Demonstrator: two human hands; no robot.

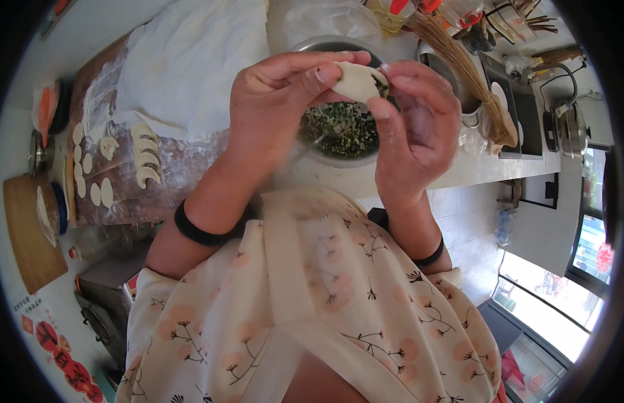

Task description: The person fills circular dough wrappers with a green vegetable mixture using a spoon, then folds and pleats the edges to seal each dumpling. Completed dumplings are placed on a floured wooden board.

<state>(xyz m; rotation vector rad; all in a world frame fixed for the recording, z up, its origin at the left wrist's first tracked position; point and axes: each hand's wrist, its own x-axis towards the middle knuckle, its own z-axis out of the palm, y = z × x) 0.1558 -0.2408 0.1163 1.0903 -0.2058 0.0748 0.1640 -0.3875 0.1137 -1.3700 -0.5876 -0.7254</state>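
Note:
Between both hands is a dumpling of pale dough (356, 83), folded over, with green filling showing at its right end. My left hand (287, 95) pinches its left side between thumb and fingers. The thumb and fingertips of my right hand (418, 111) hold the right end, beside the part where the filling shows. Below and behind the dumpling stands a metal bowl (342, 162) of chopped green filling (347, 133), with a utensil handle partly in it. Folded dumplings (147, 156) lie in a row on the floured wooden board (191, 156), with several dough rounds (106, 192) to their left.
A white cloth (191, 60) covers the board's far part. A straw brush (468, 65) lies near the pots and the sink (531, 121) at the right. A plastic bag (332, 22) is behind the bowl. A wooden cutting board (32, 237) stands at the far left.

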